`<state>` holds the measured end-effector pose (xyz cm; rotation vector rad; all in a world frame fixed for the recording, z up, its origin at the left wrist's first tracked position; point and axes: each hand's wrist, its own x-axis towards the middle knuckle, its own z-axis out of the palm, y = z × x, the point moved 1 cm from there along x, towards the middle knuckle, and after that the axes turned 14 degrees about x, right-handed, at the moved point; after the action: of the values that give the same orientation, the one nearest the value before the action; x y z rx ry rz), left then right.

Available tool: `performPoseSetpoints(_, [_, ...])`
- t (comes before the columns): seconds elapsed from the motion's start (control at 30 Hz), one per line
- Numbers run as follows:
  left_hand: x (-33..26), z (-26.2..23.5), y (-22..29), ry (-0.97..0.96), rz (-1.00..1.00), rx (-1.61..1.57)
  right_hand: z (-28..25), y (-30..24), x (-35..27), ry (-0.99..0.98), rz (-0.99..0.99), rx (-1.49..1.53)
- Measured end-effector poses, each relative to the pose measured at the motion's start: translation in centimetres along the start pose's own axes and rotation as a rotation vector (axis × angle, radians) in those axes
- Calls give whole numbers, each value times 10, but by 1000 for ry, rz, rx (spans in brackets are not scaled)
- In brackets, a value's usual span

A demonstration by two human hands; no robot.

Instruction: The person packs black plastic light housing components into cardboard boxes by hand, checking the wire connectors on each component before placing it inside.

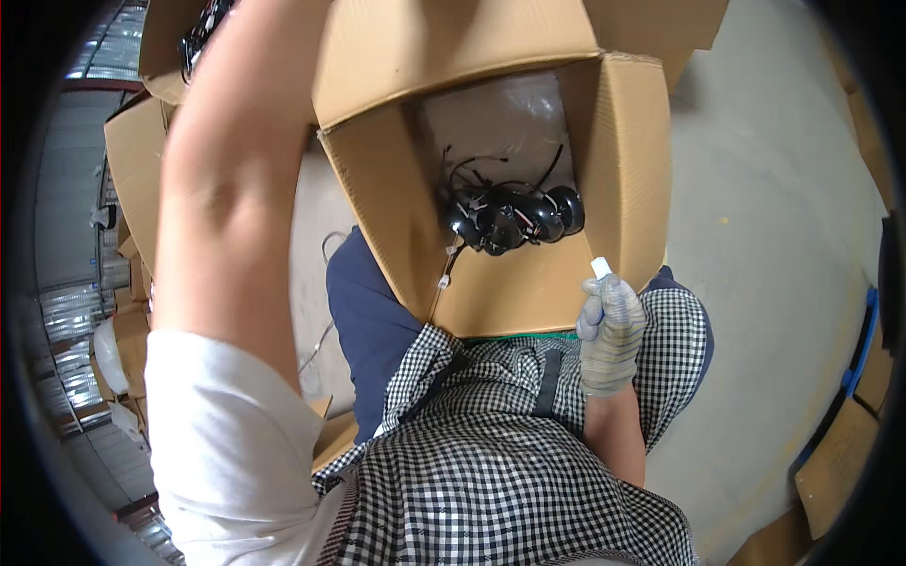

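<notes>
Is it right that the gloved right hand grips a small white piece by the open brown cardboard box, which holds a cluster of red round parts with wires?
Not quite: the cluster of round parts with wires is black, not red, as the head view shows. The rest stands: the gloved right hand grips a small white piece by the open brown cardboard box.
</notes>
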<state>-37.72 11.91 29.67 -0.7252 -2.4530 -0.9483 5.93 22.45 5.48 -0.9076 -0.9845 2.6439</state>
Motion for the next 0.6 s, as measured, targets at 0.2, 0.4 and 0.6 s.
performPoseSetpoints(0.2, [-93,87,-72,-207,-79,77,-2,6,2,-39,-15,-16])
performPoseSetpoints(0.4, [-242,52,-26,262,456,374,12,6,1,-21,-51,-119])
performPoseSetpoints(0.6, [-428,187,-102,-398,-846,-153,29,0,-6,134,134,-139])
